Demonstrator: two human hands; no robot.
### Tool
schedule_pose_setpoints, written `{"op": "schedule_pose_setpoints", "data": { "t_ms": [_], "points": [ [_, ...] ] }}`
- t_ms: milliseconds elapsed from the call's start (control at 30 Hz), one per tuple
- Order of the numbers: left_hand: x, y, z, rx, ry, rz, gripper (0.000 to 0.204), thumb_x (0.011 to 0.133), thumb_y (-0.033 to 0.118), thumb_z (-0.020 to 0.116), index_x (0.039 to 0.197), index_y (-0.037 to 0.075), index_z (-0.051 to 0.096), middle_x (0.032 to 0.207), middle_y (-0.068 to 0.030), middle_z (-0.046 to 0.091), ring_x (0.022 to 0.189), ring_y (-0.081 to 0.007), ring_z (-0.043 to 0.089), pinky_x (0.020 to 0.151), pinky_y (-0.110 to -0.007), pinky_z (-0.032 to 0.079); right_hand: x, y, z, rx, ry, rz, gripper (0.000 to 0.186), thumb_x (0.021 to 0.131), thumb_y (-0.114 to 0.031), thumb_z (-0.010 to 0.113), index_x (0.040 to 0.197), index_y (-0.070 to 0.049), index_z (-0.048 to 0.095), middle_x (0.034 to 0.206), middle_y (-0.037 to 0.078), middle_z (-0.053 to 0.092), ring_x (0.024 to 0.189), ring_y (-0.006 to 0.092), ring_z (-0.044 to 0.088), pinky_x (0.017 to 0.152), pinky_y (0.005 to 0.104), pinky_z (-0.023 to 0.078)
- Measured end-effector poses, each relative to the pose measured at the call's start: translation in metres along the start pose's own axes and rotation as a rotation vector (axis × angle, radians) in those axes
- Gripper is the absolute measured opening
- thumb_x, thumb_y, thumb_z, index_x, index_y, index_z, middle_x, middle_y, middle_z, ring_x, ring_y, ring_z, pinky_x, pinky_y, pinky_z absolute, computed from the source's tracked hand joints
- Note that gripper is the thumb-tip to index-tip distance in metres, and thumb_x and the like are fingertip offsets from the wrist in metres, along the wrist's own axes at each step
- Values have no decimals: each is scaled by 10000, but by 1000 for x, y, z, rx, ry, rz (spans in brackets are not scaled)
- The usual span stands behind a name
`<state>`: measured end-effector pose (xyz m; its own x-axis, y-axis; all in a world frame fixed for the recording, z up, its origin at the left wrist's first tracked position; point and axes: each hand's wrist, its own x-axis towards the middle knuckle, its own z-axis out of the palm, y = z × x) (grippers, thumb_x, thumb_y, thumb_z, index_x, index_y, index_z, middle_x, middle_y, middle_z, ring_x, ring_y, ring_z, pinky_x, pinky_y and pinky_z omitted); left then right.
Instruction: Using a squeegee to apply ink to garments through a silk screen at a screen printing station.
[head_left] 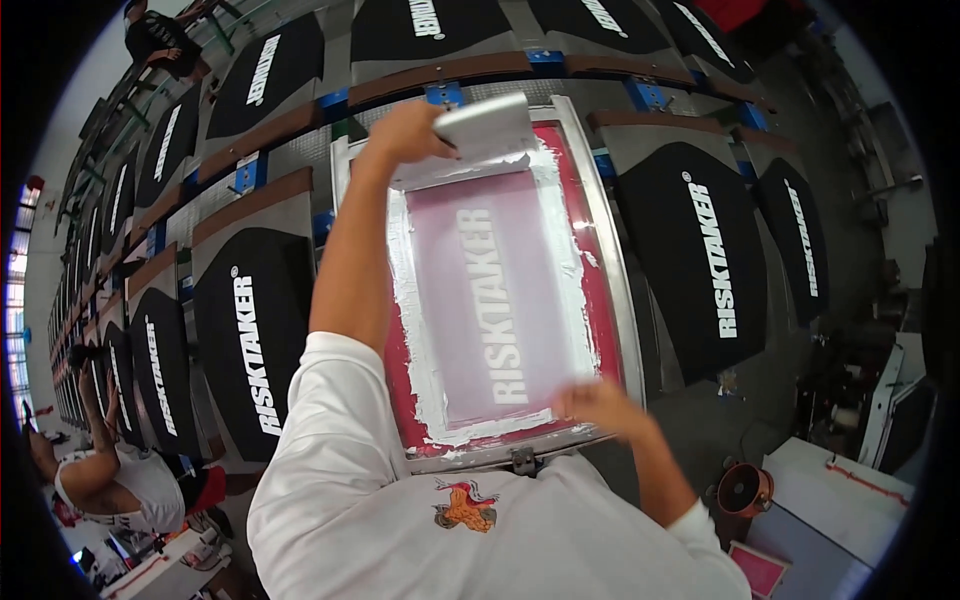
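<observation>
The screen frame (606, 235), metal-edged, occupies the centre of the frame. Its mesh (450, 270) is pinkish-purple within a red border, and pale block lettering shows down the middle. White ink (430, 385) lies in thick, ragged streaks along both sides and the lower end of the mesh.

A broad silver squeegee (490, 125) stands across the upper end of the screen. The left hand (405, 133) is closed around its left end, the forearm crossing the left side of the screen. The right hand (602, 405) is over the lower right corner of the screen, blurred, with fingers apparently curled; whether it grips or touches anything cannot be determined.

Black fabric panels (668, 250) bearing white lettering lie on boards at right, left and top of the frame. Blue brackets (648, 96) are noted between boards. A co-worker in a white top (125, 490) is at lower left; another person in dark clothing (165, 45) is at upper left. A round orange-brown fan-like object (745, 488) is at lower right.
</observation>
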<state>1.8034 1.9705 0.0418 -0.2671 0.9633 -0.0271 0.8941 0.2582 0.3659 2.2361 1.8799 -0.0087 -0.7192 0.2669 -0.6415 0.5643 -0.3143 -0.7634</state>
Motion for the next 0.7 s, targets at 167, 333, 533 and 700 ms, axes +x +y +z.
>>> {"op": "schedule_pose_setpoints", "data": {
  "t_ms": [167, 333, 533, 700],
  "points": [
    [10, 18, -2, 46, 59, -26, 454, 598, 273, 802, 1013, 122, 695, 890, -132, 689, 824, -292, 659, 763, -379, 503, -54, 105, 70, -122, -47, 321, 469, 847, -444, 628, 905, 21, 649, 787, 67, 646, 714, 145, 577, 702, 285, 463],
    [-3, 31, 36, 271, -36, -140, 413, 667, 310, 766, 1058, 214, 678, 1024, -99, 668, 988, -293, 620, 835, -417, 501, -31, 131, 109, 60, 92, 163, 375, 803, -361, 676, 872, 8, 670, 730, 103, 650, 704, 181, 593, 680, 322, 460],
    [-77, 68, 60, 356, -39, -53, 414, 683, 297, 742, 1082, 213, 674, 1002, -101, 675, 919, -299, 639, 803, -413, 505, -40, 118, 108, -199, 275, -21, 314, 755, -279, 720, 871, 7, 659, 642, 137, 596, 574, 174, 539, 584, 338, 447],
    [-226, 132, 115, 299, 23, -38, 335, 692, 187, 709, 1025, 190, 675, 937, -65, 651, 870, -293, 633, 729, -428, 511, -34, 121, 107, -278, 275, -87, 298, 743, -302, 690, 865, -29, 687, 774, 180, 657, 759, 332, 640, 697, 406, 489]
  ]
}}
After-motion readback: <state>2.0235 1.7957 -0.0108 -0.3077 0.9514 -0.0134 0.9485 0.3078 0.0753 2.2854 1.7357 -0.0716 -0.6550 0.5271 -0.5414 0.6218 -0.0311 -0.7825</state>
